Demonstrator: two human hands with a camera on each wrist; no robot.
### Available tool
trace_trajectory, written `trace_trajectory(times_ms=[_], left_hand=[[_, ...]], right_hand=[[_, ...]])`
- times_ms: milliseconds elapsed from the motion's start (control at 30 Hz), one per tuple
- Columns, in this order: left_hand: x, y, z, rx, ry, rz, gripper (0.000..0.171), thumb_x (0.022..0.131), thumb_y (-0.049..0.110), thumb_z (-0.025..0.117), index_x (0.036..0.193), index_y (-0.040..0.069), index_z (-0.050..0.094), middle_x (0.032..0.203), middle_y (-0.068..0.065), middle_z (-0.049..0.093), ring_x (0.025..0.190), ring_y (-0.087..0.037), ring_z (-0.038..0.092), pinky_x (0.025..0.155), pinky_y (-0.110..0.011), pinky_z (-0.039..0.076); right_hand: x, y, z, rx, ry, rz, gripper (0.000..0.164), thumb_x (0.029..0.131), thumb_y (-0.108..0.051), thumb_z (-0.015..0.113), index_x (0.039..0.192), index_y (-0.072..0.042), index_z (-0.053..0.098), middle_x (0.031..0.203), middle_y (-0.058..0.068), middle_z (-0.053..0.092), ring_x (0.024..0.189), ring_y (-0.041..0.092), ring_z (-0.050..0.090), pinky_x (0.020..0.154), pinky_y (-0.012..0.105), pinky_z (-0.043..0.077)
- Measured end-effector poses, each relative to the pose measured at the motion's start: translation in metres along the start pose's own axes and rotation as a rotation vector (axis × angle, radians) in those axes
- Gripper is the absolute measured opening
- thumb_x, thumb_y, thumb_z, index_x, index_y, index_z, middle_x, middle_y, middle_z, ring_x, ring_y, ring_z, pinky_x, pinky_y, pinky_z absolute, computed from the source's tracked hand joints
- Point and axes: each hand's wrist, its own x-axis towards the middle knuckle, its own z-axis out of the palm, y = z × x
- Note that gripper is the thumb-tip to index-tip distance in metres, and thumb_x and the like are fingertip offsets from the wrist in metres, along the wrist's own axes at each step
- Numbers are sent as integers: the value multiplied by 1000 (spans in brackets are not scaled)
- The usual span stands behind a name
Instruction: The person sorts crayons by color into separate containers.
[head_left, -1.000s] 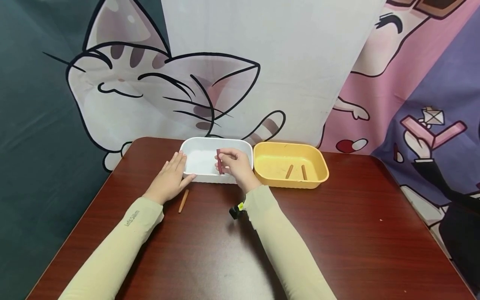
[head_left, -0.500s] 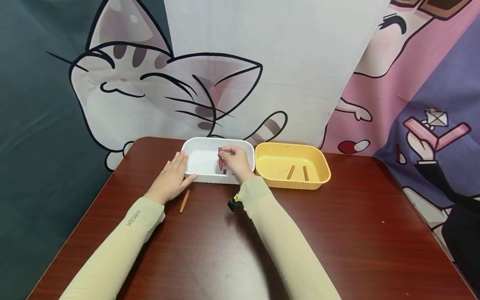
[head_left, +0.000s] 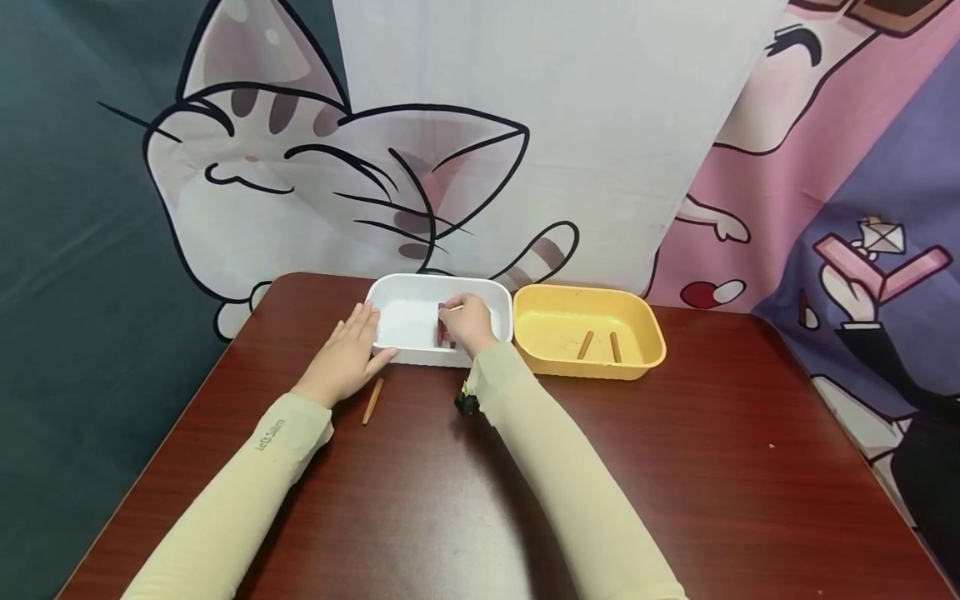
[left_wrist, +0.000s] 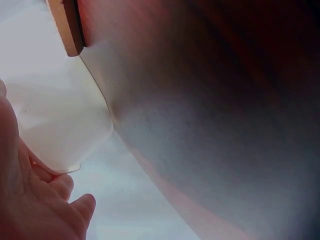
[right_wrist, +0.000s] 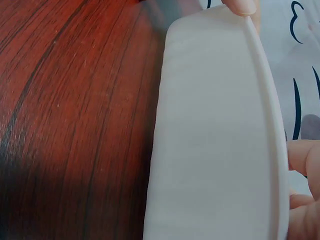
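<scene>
In the head view, my right hand (head_left: 471,323) reaches into the white tray (head_left: 397,357), pinching a dark red crayon-like stick (head_left: 440,332) near its top. Part of another dark stick shows beside it, low in the tray. The right wrist view has the tray's outer wall (right_wrist: 215,130) with curled right fingers (right_wrist: 302,155) beyond the rim. My left hand (head_left: 340,358) rests at the tray's left end, fingers straight and thumb along the front rim. An orange-brown stick (head_left: 372,402) lies on the table near that thumb.
A yellow tray (head_left: 588,367) stands right beside the white one and holds two brown sticks, one (head_left: 585,345) tilted. Both trays sit near the back edge of the brown table (head_left: 420,500). A printed cat curtain (head_left: 300,208) hangs behind.
My right hand has lowered into the white tray, bringing the dark red stick down with it. The left hand keeps its place on the tray. The whole head view has shifted slightly.
</scene>
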Motion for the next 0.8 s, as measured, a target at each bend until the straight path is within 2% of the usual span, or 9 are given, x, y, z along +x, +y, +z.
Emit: trace_trajectory(times_ms=[167, 233, 467, 700, 800], left_hand=[[0, 1, -1, -3, 2, -1, 82, 105, 45, 49, 155, -12, 20, 165, -28, 15, 154, -40, 8, 122, -58, 15], [0, 1, -1, -4, 1, -2, 82, 105, 45, 49, 156, -12, 20, 165, -27, 15, 154, -39, 8, 122, -58, 15], [1, 2, -1, -3, 3, -2, 81, 106, 45, 49, 155, -12, 21, 165, -28, 15, 155, -39, 8, 122, -58, 15], [0, 2, 0, -9, 10, -2, 81, 106, 45, 49, 156, -12, 21, 165, -27, 15, 155, -39, 9, 122, -58, 15], [0, 2, 0, -11, 18, 0, 80, 106, 45, 49, 155, -12, 22, 165, -27, 16, 154, -40, 10, 122, -58, 16]], right_hand=[[1, 0, -2, 57, -15, 20, 12, 94, -1, 59, 102, 4, 66, 93, 20, 71, 78, 31, 76, 67, 33, 62], [-1, 1, -2, 30, -13, 6, 14, 94, -1, 58, 103, 3, 66, 92, 19, 71, 77, 29, 76, 67, 32, 62], [-11, -1, -6, -137, -4, -151, 19, 93, -5, 56, 108, -1, 67, 80, 8, 70, 65, 16, 69, 58, 24, 53], [-19, 2, -10, -192, 7, -268, 22, 93, -6, 55, 109, -4, 69, 91, 8, 71, 72, 16, 69, 61, 25, 52], [-23, 4, -13, -176, 14, -293, 22, 91, -5, 55, 108, -4, 69, 90, 8, 69, 70, 16, 67, 58, 24, 51]])
